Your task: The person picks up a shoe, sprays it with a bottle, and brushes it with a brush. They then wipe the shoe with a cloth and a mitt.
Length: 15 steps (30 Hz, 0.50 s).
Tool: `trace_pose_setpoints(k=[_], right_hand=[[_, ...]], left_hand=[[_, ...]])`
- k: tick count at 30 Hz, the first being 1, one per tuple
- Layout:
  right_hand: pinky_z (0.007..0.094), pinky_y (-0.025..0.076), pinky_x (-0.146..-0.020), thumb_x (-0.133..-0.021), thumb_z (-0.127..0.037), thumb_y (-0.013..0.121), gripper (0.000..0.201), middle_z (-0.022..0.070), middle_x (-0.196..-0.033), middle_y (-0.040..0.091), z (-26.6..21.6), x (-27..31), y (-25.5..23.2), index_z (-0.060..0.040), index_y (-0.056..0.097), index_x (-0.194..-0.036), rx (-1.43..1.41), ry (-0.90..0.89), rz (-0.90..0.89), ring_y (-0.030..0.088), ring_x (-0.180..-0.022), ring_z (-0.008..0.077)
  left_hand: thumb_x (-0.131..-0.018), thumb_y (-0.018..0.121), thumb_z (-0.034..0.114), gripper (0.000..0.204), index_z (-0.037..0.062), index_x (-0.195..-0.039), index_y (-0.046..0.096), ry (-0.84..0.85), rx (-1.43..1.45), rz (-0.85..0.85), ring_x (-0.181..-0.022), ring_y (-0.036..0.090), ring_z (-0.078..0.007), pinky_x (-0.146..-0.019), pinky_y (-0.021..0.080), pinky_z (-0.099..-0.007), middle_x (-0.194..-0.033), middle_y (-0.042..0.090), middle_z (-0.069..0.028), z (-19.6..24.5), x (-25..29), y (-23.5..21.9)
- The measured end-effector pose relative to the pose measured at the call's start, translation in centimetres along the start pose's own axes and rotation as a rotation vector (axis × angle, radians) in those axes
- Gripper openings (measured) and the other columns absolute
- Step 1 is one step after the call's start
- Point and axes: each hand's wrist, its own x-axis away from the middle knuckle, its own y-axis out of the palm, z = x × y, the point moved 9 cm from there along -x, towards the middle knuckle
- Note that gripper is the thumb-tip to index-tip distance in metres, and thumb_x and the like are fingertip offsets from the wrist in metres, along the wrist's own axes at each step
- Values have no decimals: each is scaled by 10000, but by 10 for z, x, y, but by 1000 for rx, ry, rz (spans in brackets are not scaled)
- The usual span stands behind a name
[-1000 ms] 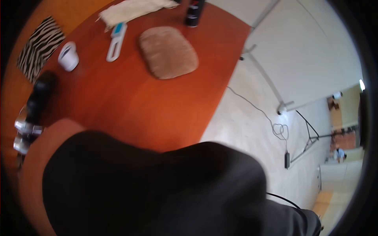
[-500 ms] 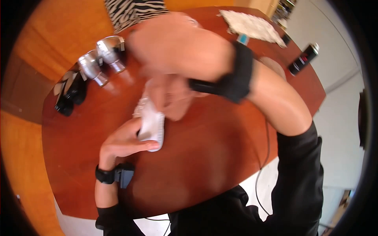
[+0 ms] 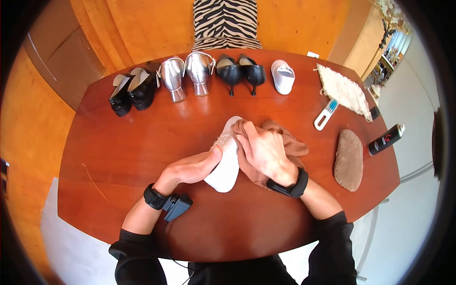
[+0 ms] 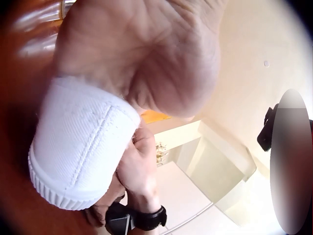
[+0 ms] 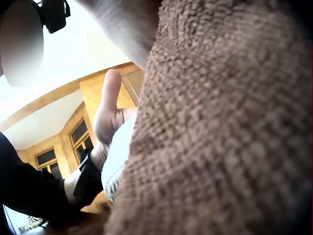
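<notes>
A white lace-up sneaker [image 3: 224, 167] is tilted on its side over the middle of the table, its laces towards the left. My left hand [image 3: 192, 167] holds it from the left, with the thumb raised along the upper. In the left wrist view the white canvas heel [image 4: 80, 142] with its ribbed sole edge shows close below the palm. My right hand [image 3: 267, 151] grips a bunched brown cloth [image 3: 295, 145] and presses it against the shoe's right side near the toe. The cloth's coarse weave fills much of the right wrist view, hiding most of that hand.
Along the far edge stand black loafers [image 3: 138, 89], silver heels [image 3: 173, 76], black pumps [image 3: 229, 71] and another white sneaker [image 3: 283, 78]. On the right lie a cream cloth [image 3: 344, 90], a white-handled brush [image 3: 325, 115], a brown fuzzy pad [image 3: 349, 159] and a black spray can [image 3: 385, 140].
The head view has swung from the table's right side back to its middle. My right hand has come down from across the table with the brown cloth, onto the shoe.
</notes>
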Motion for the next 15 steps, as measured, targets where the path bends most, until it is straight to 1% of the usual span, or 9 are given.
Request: trace_pose_setpoints(k=[2, 4, 6, 8, 9, 11, 12, 14, 15], right_hand=[[445, 463, -505, -854, -161, 558, 195, 164, -706, 595, -3, 7, 4, -11, 462, -934, 29, 87, -75, 578, -556, 342], [407, 457, -471, -851, -132, 552, 203, 164, -721, 576, -29, 16, -1, 10, 440, -941, 17, -51, 18, 568, -549, 331], [387, 454, -457, -830, -99, 563, 187, 143, -696, 562, -50, 28, 10, 9, 450, -932, -88, -216, 43, 564, -542, 311], [373, 453, -449, -790, -69, 587, 172, 111, -663, 536, -75, 38, 14, 1, 476, -901, -33, -320, -83, 564, -544, 277], [371, 452, -445, -754, -70, 616, 171, 90, -641, 516, -82, 40, 15, -12, 498, -864, -48, -368, -86, 563, -540, 256], [369, 453, -446, -752, -75, 621, 171, 88, -640, 515, -83, 40, 17, -15, 501, -858, -76, -384, -106, 562, -539, 251], [367, 455, -447, -750, -80, 627, 171, 87, -638, 513, -82, 40, 17, -17, 504, -851, -104, -390, -117, 562, -539, 246], [379, 464, -464, -751, -85, 633, 184, 107, -680, 554, -76, 35, 18, -22, 507, -869, -178, -355, -211, 587, -556, 278], [383, 465, -467, -757, -90, 628, 182, 116, -695, 565, -75, 32, 19, -21, 506, -874, -205, -356, -251, 590, -559, 291]], left_hand=[[-857, -19, 683, 882, 2, -983, 527, -37, 54, 40, -881, 438, -148, -843, 382, -293, -879, 513, -31, -7, -3, -4], [-835, -31, 705, 921, 7, -1035, 534, -12, 62, -60, -924, 436, -160, -887, 365, -291, -900, 518, -41, -12, -4, 1], [-825, -37, 713, 925, 10, -1017, 534, -8, 153, 14, -910, 437, -155, -880, 366, -282, -908, 521, -44, -9, -5, -2], [-816, -43, 721, 930, 14, -999, 533, -4, 244, 82, -896, 438, -150, -873, 366, -273, -916, 523, -47, -4, -4, -10], [-806, -43, 731, 955, 9, -1044, 535, -71, 128, 21, -916, 455, -148, -881, 371, -271, -969, 539, -54, -6, -2, -12], [-780, -21, 760, 1023, -2, -1226, 495, -234, -24, -51, -1013, 501, -158, -906, 388, -275, -1145, 553, -76, -37, -1, -12], [-780, -21, 760, 1023, -2, -1226, 495, -229, -20, -70, -1013, 501, -158, -906, 388, -275, -1145, 553, -76, -49, 1, -12], [-766, 8, 777, 1046, -9, -1311, 431, -84, 209, -156, -1081, 499, -181, -922, 396, -293, -1193, 543, -88, -29, -5, 0], [-761, 34, 785, 1048, -19, -1296, 442, -147, 227, -95, -1087, 496, -182, -932, 395, -301, -1186, 544, -91, -22, 2, -4]])
